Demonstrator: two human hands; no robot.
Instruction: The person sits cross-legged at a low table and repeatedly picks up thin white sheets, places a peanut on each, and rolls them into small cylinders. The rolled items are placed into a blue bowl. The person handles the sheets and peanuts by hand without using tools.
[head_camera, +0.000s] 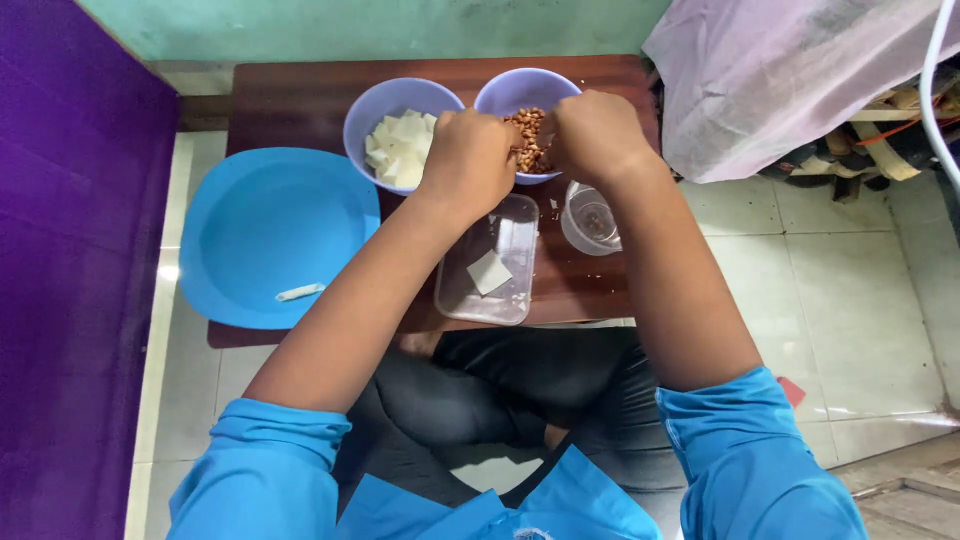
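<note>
Left hand (468, 160) and right hand (592, 135) closed into loose fists, knuckles together over small lilac plastic bowl of brown peanuts (528, 140); contents of fists hidden, cannot be told.

Second lilac bowl of pale cut chunks (398, 150) just left. Both bowls kept within reach, likely for sorting.

Counted on low dark wooden table (300, 100):
- two bowls
- one clear rectangular plastic tub (490, 265)
- one clear glass cup (592, 218)
- one blue round plastic basin (265, 235)

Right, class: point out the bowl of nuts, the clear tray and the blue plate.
bowl of nuts (527, 140), head view, on the nuts inside.
clear tray (470, 300), head view, on its bare floor.
blue plate (265, 225), head view, on its bare middle.
</note>
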